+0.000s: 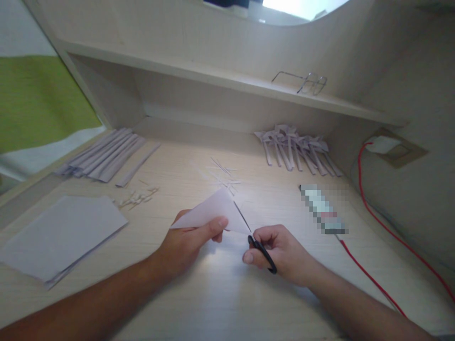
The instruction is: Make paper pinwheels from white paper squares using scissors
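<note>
Left hand [188,241] is pinching paper [213,213] | right hand [280,253] is gripping scissors [261,248], blades in the edge | you're best holding it taut, cutting slowly.

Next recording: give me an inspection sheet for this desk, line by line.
Surface: pale wooden desk, lit at the centre.
Job's things: folded white paper; black-handled scissors cutting into it.
Clutter: paper stack, long paper strips, folded strip pieces, thin offcuts, blurred tube.
Hands: left hand grips the paper; right hand grips the scissors.
Cables: red cable runs to a wall socket.
Surroundings: shelf with eyeglasses.
</note>
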Motion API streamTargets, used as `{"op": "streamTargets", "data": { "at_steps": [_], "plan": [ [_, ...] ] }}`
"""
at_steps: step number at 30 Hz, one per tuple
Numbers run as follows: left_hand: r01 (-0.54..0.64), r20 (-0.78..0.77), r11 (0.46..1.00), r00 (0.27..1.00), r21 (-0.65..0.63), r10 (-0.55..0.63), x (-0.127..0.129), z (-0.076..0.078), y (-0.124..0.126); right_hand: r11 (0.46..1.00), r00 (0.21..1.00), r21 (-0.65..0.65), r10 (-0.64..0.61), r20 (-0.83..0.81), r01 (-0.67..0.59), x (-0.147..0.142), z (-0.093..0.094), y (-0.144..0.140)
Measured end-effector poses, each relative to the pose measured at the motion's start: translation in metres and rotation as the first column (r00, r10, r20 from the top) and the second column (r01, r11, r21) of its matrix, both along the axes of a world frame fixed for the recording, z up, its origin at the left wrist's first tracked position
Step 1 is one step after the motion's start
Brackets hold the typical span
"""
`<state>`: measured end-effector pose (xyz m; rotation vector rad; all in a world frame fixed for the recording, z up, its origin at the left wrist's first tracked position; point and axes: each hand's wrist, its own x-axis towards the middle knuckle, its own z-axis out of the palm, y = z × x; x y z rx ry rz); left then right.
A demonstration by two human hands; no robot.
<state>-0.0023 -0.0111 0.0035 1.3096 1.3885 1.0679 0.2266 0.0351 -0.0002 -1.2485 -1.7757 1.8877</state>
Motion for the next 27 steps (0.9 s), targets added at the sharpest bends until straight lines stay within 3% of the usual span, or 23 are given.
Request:
{"op": "streamTargets", "data": {
  "at_steps": [10,14,17,22,27],
  "plan": [
    [0.02,0.01,1.0,1.0,0.016,-0.021,0.0,0.002,0.001,0.999,0.999,0.05,-0.014,0.033,0.013,0.002,-0.002,0.0],
    [-0.003,0.019,1.0,1.0,0.022,0.002,0.002,0.002,0.002,0.981,0.992,0.186,-0.074,0.103,0.054,0.007,0.003,0.01],
    [-0.029,0.007,0.999,1.0,-0.014,0.029,0.004,0.002,0.002,0.93,0.972,0.362,-0.142,0.187,0.067,0.012,0.006,0.021],
    [-0.083,-0.07,0.995,0.994,-0.054,0.079,0.006,-0.002,0.002,0.853,0.933,0.522,-0.178,0.313,-0.013,0.024,0.01,0.035],
    [-0.072,-0.083,0.997,0.994,-0.001,0.072,0.008,-0.003,0.002,0.733,0.784,0.663,-0.32,0.532,-0.151,0.038,0.013,0.05]
  ]
}}
